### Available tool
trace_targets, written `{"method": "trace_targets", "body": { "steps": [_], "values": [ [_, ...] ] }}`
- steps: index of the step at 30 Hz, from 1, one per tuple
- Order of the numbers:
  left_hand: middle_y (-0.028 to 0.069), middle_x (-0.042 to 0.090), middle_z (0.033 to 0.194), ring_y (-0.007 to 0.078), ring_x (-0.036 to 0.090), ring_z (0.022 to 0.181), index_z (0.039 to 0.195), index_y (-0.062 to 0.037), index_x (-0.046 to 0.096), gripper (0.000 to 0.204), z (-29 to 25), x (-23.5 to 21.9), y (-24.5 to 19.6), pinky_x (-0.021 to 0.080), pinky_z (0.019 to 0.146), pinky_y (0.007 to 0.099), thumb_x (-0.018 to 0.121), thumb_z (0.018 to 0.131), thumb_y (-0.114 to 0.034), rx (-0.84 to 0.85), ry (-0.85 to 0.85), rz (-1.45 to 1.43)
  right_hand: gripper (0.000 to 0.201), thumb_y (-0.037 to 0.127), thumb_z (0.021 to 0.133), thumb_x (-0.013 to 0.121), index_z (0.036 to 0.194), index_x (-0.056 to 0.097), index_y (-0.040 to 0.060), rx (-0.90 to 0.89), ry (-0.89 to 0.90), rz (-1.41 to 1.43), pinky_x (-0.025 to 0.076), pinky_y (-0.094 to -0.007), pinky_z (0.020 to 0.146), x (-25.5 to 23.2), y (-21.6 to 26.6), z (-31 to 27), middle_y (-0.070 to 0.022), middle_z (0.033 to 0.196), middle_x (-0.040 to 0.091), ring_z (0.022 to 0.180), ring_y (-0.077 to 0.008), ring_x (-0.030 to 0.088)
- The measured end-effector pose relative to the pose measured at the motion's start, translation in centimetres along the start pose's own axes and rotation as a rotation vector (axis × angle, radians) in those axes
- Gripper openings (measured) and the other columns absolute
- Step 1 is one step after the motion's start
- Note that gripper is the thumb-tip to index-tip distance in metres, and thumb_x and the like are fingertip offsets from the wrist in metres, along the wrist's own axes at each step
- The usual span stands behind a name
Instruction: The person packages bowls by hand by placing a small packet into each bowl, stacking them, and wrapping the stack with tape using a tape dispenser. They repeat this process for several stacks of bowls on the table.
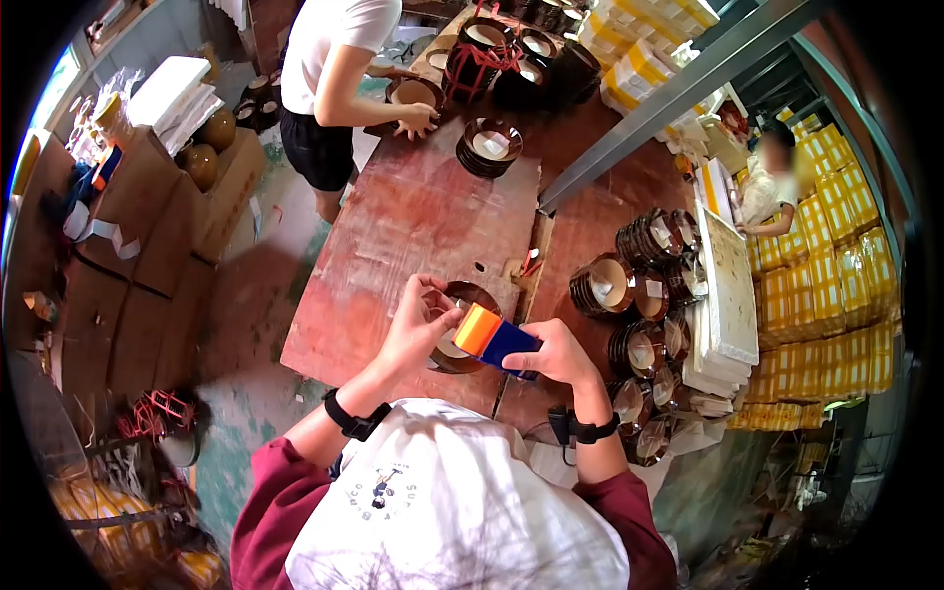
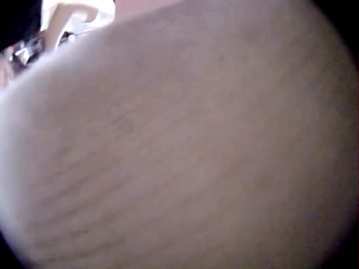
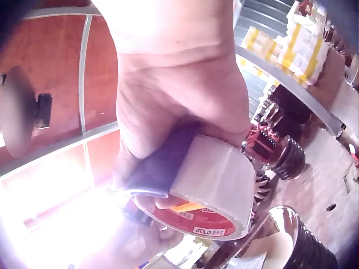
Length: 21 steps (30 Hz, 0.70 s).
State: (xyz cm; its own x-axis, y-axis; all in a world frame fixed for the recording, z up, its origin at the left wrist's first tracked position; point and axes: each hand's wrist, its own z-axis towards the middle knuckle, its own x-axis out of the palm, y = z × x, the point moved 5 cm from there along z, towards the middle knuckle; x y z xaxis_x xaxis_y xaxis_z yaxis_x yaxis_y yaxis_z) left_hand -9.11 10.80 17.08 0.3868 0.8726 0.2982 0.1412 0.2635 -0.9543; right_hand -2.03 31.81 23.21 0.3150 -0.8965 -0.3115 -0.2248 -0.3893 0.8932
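My right hand [image 1: 557,352] grips a blue and orange tape dispenser [image 1: 492,336] above the near part of the table. In the right wrist view a wide roll of pale packing tape [image 3: 216,176] sits in the dispenser, its red inner core showing print. Beside the orange end is my left hand [image 1: 418,323], fingers bent and thumb close to the index finger; I cannot tell whether tape is between them. Partly hidden under both hands stands a dark brown bowl [image 1: 470,293] with a pale inside. Skin fills most of the left wrist view.
Several stacks of brown bowls [image 1: 602,283] stand along the table's right side. Farther off is another bowl stack [image 1: 489,147], near a person [image 1: 339,74] handling bowls. A grey metal post [image 1: 649,108] slants over the table [image 1: 393,226]. A second person [image 1: 772,187] is at right, by white foam boards [image 1: 726,295].
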Motion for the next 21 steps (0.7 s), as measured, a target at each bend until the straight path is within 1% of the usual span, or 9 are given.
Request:
{"method": "trace_targets", "body": {
  "steps": [1,5,8,12,15,17,19,20,21],
  "values": [
    [0.0057,0.058,0.094,0.0103,0.059,0.085,0.124,-0.0033,0.041,0.043,0.3,-0.1,0.6,0.048,0.074,0.0225,0.068,0.092,0.008,-0.023,-0.004,-0.122,0.052,0.041,0.08,0.088,0.094,0.073,-0.0069,0.005,-0.008,-0.021,0.051,-0.0261,0.065,0.1,0.1,0.2,-0.0009,0.071,0.067,0.07,-0.0062,0.06],
    [0.0054,0.062,0.087,0.0089,0.059,0.078,0.126,-0.0022,0.043,0.049,0.8,-0.7,1.1,0.049,0.069,0.0225,0.072,0.087,0.008,-0.039,-0.091,0.054,0.051,0.042,0.082,0.086,0.094,0.074,-0.0057,0.022,-0.023,-0.058,0.052,-0.0265,0.063,0.3,0.2,1.0,-0.0027,0.071,0.069,0.067,-0.0074,0.063],
    [0.006,0.065,0.082,0.0094,0.06,0.073,0.136,-0.0001,0.042,0.059,1.7,-1.7,1.5,0.049,0.066,0.0235,0.073,0.086,0.009,-0.035,-0.137,0.114,0.049,0.043,0.083,0.084,0.092,0.074,-0.0045,0.067,-0.023,-0.039,0.051,-0.0265,0.06,1.0,0.7,1.7,-0.0034,0.069,0.069,0.064,-0.0084,0.064],
    [0.0053,0.066,0.079,0.01,0.062,0.071,0.148,-0.0005,0.037,0.072,3.2,-3.5,2.9,0.05,0.065,0.0233,0.071,0.086,0.01,-0.128,-0.087,0.087,0.045,0.04,0.087,0.082,0.09,0.072,-0.0035,0.129,0.032,-0.031,0.052,-0.0263,0.059,1.2,0.3,3.1,-0.0033,0.071,0.068,0.064,-0.0098,0.065],
    [0.006,0.066,0.08,0.0098,0.062,0.073,0.146,-0.0007,0.04,0.07,3.6,-4.2,2.5,0.05,0.066,0.0228,0.072,0.085,0.009,-0.163,-0.083,0.164,0.044,0.04,0.089,0.08,0.088,0.071,-0.0026,0.185,0.1,0.003,0.053,-0.0266,0.061,1.2,0.3,3.9,-0.0039,0.073,0.069,0.065,-0.0111,0.067],
    [0.0062,0.067,0.077,0.0123,0.065,0.068,0.143,0.0,0.044,0.068,3.9,-4.8,2.3,0.051,0.062,0.025,0.074,0.083,0.009,-0.171,-0.118,0.127,0.045,0.042,0.09,0.079,0.088,0.072,-0.0025,0.22,0.135,0.041,0.053,-0.0267,0.062,1.2,0.4,4.2,-0.004,0.073,0.069,0.066,-0.0112,0.067],
    [0.0063,0.067,0.074,0.014,0.066,0.065,0.141,0.0003,0.046,0.066,4.5,-6.2,1.9,0.052,0.059,0.027,0.076,0.082,0.008,-0.171,-0.164,0.114,0.043,0.04,0.091,0.078,0.087,0.072,-0.0025,0.246,0.151,0.03,0.052,-0.0262,0.061,0.7,0.8,4.1,-0.0045,0.072,0.069,0.065,-0.0109,0.066],
    [0.0098,0.068,0.074,0.0173,0.067,0.061,0.137,0.0003,0.049,0.064,5.9,-9.3,3.6,0.053,0.054,0.0306,0.078,0.081,0.008,-0.094,-0.266,0.161,0.042,0.039,0.091,0.078,0.086,0.072,-0.0027,0.254,0.148,0.019,0.052,-0.026,0.06,-0.2,0.6,3.7,-0.0049,0.072,0.069,0.064,-0.0108,0.066],
    [0.0099,0.068,0.074,0.0174,0.067,0.06,0.137,0.0007,0.049,0.064,6.2,-11.9,3.8,0.053,0.054,0.0308,0.077,0.081,0.008,-0.138,-0.268,0.123,0.042,0.038,0.091,0.078,0.085,0.072,-0.0028,0.261,0.144,0.01,0.052,-0.0258,0.058,-0.9,0.5,3.3,-0.0053,0.071,0.069,0.063,-0.0106,0.066]
  ]
}}
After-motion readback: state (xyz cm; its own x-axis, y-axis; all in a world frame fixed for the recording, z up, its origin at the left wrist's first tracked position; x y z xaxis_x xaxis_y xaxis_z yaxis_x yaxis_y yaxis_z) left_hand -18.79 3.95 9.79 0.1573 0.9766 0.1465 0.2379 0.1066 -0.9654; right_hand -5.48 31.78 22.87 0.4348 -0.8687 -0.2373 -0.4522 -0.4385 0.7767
